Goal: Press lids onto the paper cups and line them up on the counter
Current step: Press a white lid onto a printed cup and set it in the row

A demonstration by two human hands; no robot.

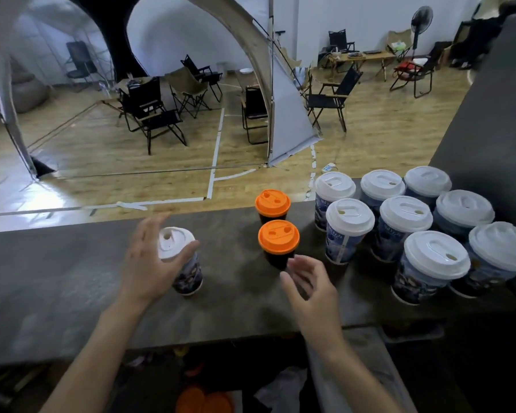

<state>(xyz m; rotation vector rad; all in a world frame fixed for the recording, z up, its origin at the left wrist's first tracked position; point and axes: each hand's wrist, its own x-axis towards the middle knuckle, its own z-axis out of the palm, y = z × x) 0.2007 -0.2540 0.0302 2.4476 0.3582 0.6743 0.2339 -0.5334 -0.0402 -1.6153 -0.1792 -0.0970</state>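
A printed paper cup with a white lid (pixel 181 257) stands alone on the dark counter (pixel 57 278). My left hand (pixel 149 257) is beside its left side, fingers spread, thumb touching the lid's rim. Two dark cups with orange lids (pixel 278 236) (pixel 272 203) stand one behind the other at the middle. My right hand (pixel 309 286) hovers just in front of the nearer orange-lidded cup, fingers loosely curled, holding nothing. Several white-lidded printed cups (pixel 437 254) stand grouped in rows at the right.
Spare orange lids (pixel 203 402) lie on a lower shelf under the counter's near edge. A grey pillar (pixel 486 108) rises at the right end of the counter. Beyond the far edge are a wooden floor, folding chairs and a tent.
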